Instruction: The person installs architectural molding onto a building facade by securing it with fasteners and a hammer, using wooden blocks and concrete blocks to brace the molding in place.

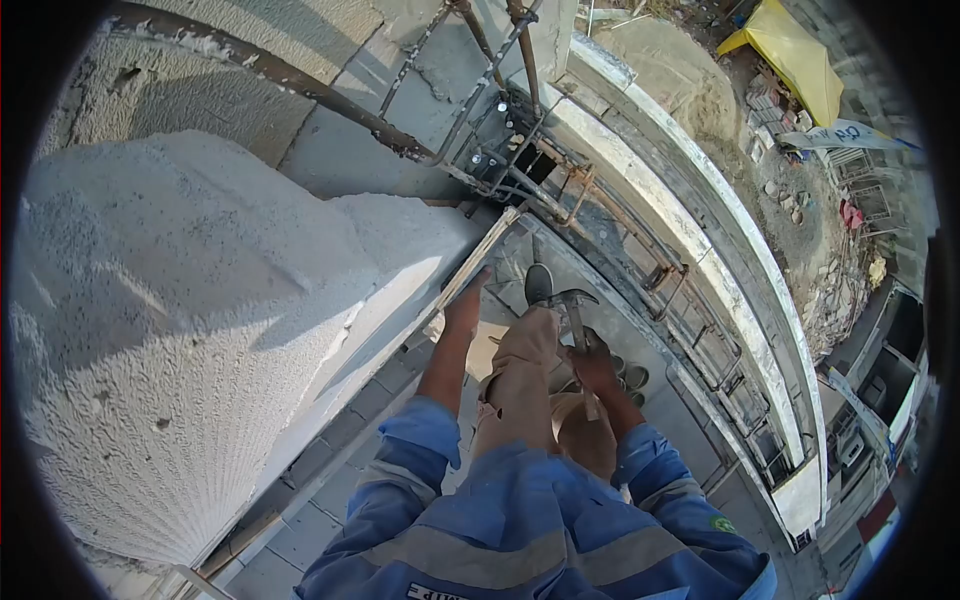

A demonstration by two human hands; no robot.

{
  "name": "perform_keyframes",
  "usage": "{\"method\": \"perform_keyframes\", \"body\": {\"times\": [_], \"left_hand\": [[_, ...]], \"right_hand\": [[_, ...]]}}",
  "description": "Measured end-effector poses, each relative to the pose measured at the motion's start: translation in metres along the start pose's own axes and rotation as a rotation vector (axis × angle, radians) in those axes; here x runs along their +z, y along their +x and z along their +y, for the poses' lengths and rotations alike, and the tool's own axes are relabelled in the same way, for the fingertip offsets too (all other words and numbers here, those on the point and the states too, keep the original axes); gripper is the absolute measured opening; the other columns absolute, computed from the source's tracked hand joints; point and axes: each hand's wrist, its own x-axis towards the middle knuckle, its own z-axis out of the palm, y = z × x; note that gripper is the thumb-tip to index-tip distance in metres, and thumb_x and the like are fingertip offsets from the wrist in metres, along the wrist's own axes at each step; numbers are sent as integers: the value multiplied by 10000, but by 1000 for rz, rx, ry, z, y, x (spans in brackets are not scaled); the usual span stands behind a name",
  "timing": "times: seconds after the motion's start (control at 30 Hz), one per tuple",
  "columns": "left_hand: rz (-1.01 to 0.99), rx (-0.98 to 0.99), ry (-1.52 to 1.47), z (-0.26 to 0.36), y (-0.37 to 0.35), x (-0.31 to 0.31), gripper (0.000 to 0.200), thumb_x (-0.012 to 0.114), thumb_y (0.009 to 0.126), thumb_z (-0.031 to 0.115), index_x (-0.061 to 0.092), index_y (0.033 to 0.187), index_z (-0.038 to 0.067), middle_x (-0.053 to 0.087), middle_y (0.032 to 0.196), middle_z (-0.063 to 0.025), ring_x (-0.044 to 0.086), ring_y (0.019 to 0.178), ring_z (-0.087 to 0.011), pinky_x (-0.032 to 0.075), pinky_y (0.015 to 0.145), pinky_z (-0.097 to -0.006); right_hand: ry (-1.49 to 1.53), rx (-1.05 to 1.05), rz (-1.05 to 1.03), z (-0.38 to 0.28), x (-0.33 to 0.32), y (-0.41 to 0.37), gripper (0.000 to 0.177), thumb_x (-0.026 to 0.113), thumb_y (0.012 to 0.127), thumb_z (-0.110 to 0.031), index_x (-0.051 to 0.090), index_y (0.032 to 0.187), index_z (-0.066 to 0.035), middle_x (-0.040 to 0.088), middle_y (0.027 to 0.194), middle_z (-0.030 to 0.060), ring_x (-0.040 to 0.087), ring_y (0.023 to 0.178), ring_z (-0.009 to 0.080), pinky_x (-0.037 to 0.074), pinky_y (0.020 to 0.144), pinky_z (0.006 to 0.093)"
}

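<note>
Your blue jacket (530, 530), nearest. Left hand (463, 312): fingers on wooden batten (482, 262) along block wall (200, 330) edge, grip unclear. Right hand (595, 365): fingers closed round claw hammer (572, 303), right of batten. Batten seemingly positioned; hammering probably remains.

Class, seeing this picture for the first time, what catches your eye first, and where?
A rough grey block fills the left side, the left hand resting on the wooden strip at its edge. At centre the right hand grips a hammer. Rusty steel bars stand at the top, with a yellow sheet far below, top right.
</note>
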Motion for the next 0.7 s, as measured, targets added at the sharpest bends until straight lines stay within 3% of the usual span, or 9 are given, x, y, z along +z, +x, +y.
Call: {"method": "perform_keyframes", "body": {"times": [0.07, 0.1, 0.17, 0.2, 0.3, 0.33, 0.43, 0.6, 0.7], "left_hand": [[59, 54, -117, -3, -2, 26, 887, 822, 798, 429, 423, 1488, 41, 500, 1456, -138, 464, 1333, -239, 330, 1126, -385], [109, 77, -80, 5, -12, -15, 887, 822, 798, 429, 423, 1488, 41, 500, 1456, -138, 464, 1333, -239, 330, 1126, -385], [229, 114, -131, -33, 2, 2, 722, 800, 814, 426, 539, 1372, 50, 584, 1326, -68, 511, 1226, -240, 361, 1057, -394], [150, 93, -236, -47, 0, 8, 887, 772, 822, 498, 367, 1494, 84, 432, 1483, -69, 427, 1341, -244, 324, 1084, -499], [140, 104, -605, -28, -35, 31, 1094, 718, 811, 640, 118, 1579, 141, 213, 1601, -64, 318, 1436, -264, 260, 1107, -611], [79, 142, -731, -21, -44, 34, 1179, 625, 793, 767, -12, 1589, 175, 97, 1631, -63, 266, 1469, -294, 229, 1123, -652], [189, 86, -872, 10, -50, 45, 1203, 562, 766, 837, -18, 1593, 184, 125, 1627, -75, 274, 1468, -310, 232, 1123, -666], [378, 61, -744, 13, -31, 45, 861, 551, 911, 632, 272, 1529, 101, 345, 1532, -98, 424, 1388, -286, 392, 1036, -490], [297, 105, -567, 12, -24, 36, 832, 600, 885, 605, 355, 1494, 93, 419, 1476, -104, 453, 1348, -283, 432, 983, -450]], "right_hand": [[-188, -94, 93, 2, -18, -5, 616, 685, 859, -209, 487, 1417, -37, 713, 901, 139, 652, 592, 253, 537, 636, 389], [-149, -129, 51, -23, 16, -17, 616, 685, 859, -209, 487, 1417, -37, 713, 901, 139, 652, 592, 253, 537, 636, 389], [-292, -239, 94, -48, -9, -50, 617, 675, 867, -229, 480, 1414, -22, 701, 994, 205, 694, 767, 328, 539, 763, 411], [-293, -303, 79, -64, -20, -67, 624, 673, 874, -256, 475, 1425, -40, 674, 1116, 252, 683, 965, 398, 516, 879, 430], [-367, -142, -67, -115, -45, -107, 627, 672, 877, -259, 472, 1437, -58, 639, 1214, 276, 633, 1101, 435, 487, 953, 450], [-473, -208, -45, -125, -51, -118, 644, 645, 873, -264, 448, 1456, -76, 668, 1032, 322, 654, 977, 485, 518, 885, 499], [-540, -436, -39, -166, -75, -138, 640, 638, 869, -243, 447, 1466, -114, 670, 1049, 305, 672, 913, 465, 543, 803, 505], [-742, -769, 161, -262, -94, -143, 625, 634, 884, -213, 446, 1477, -150, 666, 976, 235, 671, 764, 415, 547, 639, 482], [-835, -981, 280, -311, -97, -133, 619, 630, 908, -197, 432, 1493, -160, 644, 919, 186, 652, 696, 377, 538, 585, 459]]}}
